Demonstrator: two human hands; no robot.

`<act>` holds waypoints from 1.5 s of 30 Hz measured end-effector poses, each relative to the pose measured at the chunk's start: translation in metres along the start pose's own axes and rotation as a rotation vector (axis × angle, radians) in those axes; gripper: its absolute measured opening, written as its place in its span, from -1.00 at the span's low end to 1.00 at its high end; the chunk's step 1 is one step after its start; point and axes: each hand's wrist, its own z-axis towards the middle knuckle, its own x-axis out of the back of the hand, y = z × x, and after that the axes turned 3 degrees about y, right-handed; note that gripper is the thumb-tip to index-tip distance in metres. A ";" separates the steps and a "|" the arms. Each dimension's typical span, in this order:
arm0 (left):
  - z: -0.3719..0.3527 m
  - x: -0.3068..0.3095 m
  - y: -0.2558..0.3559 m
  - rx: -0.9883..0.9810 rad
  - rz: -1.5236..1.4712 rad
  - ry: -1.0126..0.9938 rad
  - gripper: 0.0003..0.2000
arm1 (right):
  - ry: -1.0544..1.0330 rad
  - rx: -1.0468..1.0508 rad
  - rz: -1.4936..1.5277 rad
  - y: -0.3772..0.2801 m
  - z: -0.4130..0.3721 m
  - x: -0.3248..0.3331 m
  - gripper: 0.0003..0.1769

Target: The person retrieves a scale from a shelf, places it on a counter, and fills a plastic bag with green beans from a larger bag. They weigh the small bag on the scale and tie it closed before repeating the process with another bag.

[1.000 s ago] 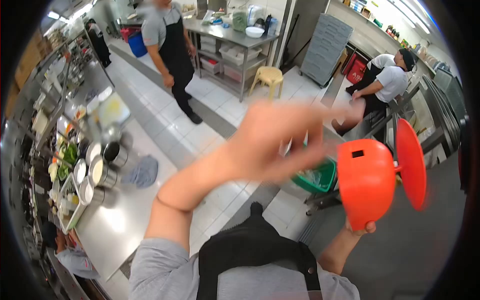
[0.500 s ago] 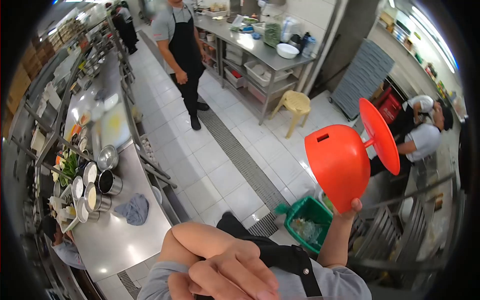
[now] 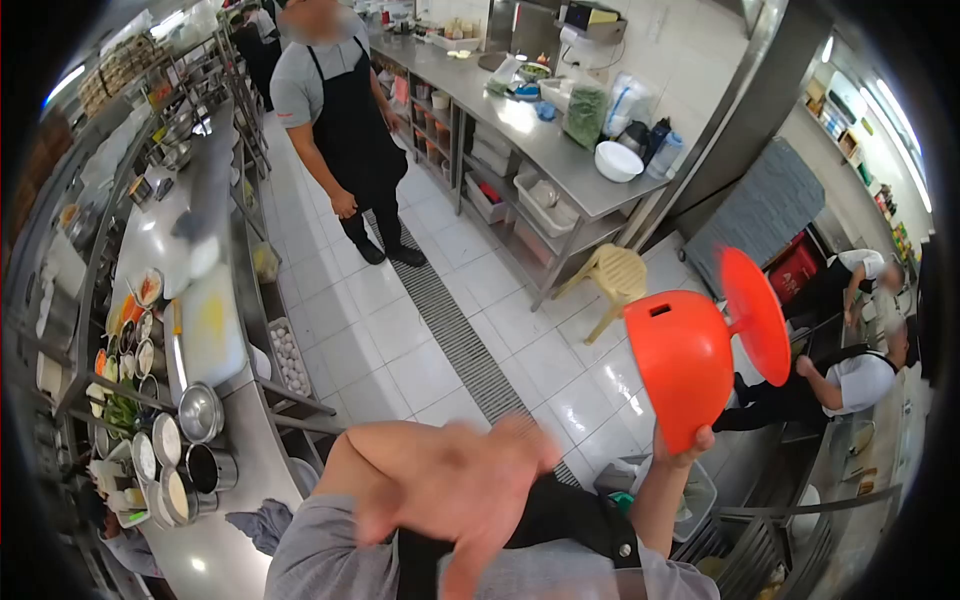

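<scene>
"What's around you?"
"White tiled floor (image 3: pixel 400 365), steel counter (image 3: pixel 190 555) on the left, yellow stool (image 3: pixel 615 275) further off."
"And the hands?"
"Red plastic thing (image 3: pixel 685 360)'s up front-right. Left hand (image 3: pixel 465 480)'s kinda blurry, fingers loosely apart; right hand (image 3: pixel 685 450)'s clamped on the thing's lower end."

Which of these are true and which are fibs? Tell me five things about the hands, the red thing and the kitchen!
1. The right hand holds the red thing. True.
2. The stool is blue. False: the stool is yellow.
3. The white bowl sits on the table. True.
4. The left hand holds the white bowl. False: the left hand looks empty, though blurred.
5. The cloth lies on the stool. False: the cloth lies on the counter.
</scene>
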 end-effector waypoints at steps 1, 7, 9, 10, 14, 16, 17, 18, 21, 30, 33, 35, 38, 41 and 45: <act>-0.001 0.025 -0.019 0.119 0.030 -0.050 -0.18 | 0.037 0.007 -0.017 0.008 0.010 0.002 0.08; -0.002 0.237 -0.128 0.807 0.565 -1.117 -0.31 | 0.298 0.036 -0.282 0.067 0.111 0.043 0.12; -0.004 0.308 -0.145 0.843 0.801 -1.295 -0.36 | 0.245 0.033 -0.281 0.099 0.162 0.055 0.03; -0.005 0.344 -0.149 0.975 0.927 -1.304 -0.39 | 0.217 0.028 -0.281 0.114 0.191 0.060 -0.01; -0.043 0.493 -0.132 1.318 1.383 -0.921 -0.43 | 0.182 -0.026 -0.279 0.187 0.316 0.036 0.02; -0.067 0.553 -0.117 1.392 1.404 -0.325 -0.43 | 0.101 -0.047 -0.261 0.224 0.383 0.012 0.04; -0.082 0.577 -0.101 1.417 1.387 0.035 -0.42 | 0.064 -0.076 -0.260 0.243 0.406 0.003 0.04; -0.084 0.594 -0.093 1.398 1.390 0.270 -0.39 | 0.080 -0.129 -0.229 0.264 0.431 -0.004 0.12; -0.106 0.698 -0.024 1.559 1.642 0.820 -0.30 | 0.077 -0.271 -0.147 0.324 0.504 -0.023 0.28; 0.005 0.756 0.021 2.107 1.891 1.145 -0.62 | 0.145 -0.508 -0.108 0.510 0.673 -0.038 0.16; 0.059 0.826 -0.052 2.308 1.863 0.781 -0.69 | 0.278 -0.450 -0.279 0.551 0.710 -0.042 0.15; 0.094 0.889 -0.121 2.315 1.879 0.491 -0.74 | 0.363 -0.417 -0.505 0.579 0.736 -0.038 0.17; 0.135 0.990 -0.236 1.998 1.928 0.321 -0.79 | 0.440 -0.222 -0.746 0.621 0.770 -0.041 0.21; 0.177 1.069 -0.344 1.588 1.982 0.149 -0.61 | 0.492 -0.152 -0.736 0.647 0.799 -0.058 0.24; 0.254 1.109 -0.484 1.716 1.942 -0.126 -0.62 | 0.516 -0.064 -0.806 0.682 0.829 -0.052 0.27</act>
